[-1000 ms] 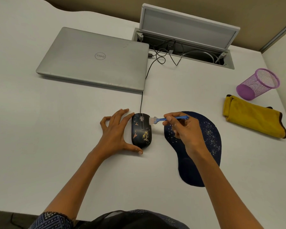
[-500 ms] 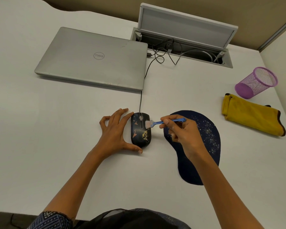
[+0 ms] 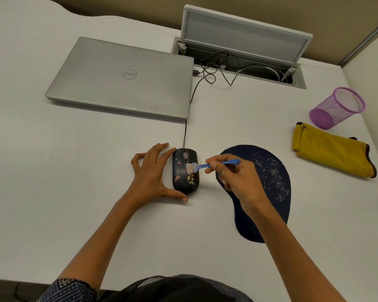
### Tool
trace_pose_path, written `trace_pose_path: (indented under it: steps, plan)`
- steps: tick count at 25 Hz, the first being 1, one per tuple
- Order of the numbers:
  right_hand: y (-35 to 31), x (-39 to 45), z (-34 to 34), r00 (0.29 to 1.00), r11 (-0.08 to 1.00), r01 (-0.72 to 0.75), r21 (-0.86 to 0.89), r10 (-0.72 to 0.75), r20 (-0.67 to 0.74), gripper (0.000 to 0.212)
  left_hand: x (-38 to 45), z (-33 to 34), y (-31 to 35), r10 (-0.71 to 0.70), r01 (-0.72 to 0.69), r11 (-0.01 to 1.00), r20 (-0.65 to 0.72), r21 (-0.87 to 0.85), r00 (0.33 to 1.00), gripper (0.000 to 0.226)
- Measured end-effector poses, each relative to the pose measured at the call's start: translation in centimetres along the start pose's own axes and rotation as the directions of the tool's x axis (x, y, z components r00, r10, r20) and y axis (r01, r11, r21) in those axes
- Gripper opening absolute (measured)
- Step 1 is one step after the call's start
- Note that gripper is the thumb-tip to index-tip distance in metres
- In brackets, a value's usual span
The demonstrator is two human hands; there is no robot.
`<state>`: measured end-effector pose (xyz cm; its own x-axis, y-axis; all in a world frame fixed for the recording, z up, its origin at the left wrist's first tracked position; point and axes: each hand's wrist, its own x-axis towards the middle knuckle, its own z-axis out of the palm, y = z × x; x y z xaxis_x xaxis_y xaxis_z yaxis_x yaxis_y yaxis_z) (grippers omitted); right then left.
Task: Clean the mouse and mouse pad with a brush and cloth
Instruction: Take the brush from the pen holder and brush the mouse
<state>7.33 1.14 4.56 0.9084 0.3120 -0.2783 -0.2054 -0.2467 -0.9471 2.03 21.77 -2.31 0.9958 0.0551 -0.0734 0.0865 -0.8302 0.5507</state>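
A black wired mouse [image 3: 184, 177] with orange marks and pale crumbs lies on the white desk. My left hand [image 3: 152, 174] braces it, index finger along its left side and thumb at its near end. My right hand [image 3: 238, 180] pinches a small blue brush [image 3: 207, 165] by the handle. The white bristles rest on the middle of the mouse's top. A dark blue mouse pad [image 3: 271, 177], sprinkled with light specks, lies to the right, partly under my right hand and forearm. A folded yellow cloth [image 3: 332, 152] lies further right.
A shut silver laptop [image 3: 122, 77] lies at the back left, with the mouse cable running up beside it. Behind it an open cable hatch [image 3: 244, 51] holds cords. A purple mesh pen cup [image 3: 336, 107] lies tipped over beside the cloth, near the side wall.
The brush head has moved left and towards me, from the mouse's right front edge onto the middle of its top. My left hand has kept its hold.
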Motion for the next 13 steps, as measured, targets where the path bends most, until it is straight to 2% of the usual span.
trace_pose_path:
  steps: [2, 5, 7, 13]
  plan:
    - [0.2, -0.2, -0.1, 1.0, 1.0, -0.007, -0.023, 0.007, -0.007, 0.009, 0.0, 0.1, 0.0, 0.004, -0.004, 1.0, -0.001, 0.001, 1.0, 0.125]
    - [0.1, 0.1, -1.1, 0.993, 0.999, -0.017, -0.049, 0.011, -0.117, 0.009, -0.1, 0.1, -0.1, 0.017, -0.017, 1.0, -0.02, -0.002, 1.0, 0.125]
    - [0.0, 0.2, -1.4, 0.99, 1.0, 0.004, -0.031, -0.008, -0.142, 0.01, -0.1, 0.1, -0.1, 0.02, -0.02, 1.0, -0.029, -0.002, 0.999, 0.124]
    - [0.3, -0.3, 0.5, 1.0, 1.0, 0.007, -0.016, -0.007, 0.015, 0.008, 0.0, 0.1, 0.0, 0.007, -0.007, 1.0, -0.01, 0.001, 1.0, 0.125]
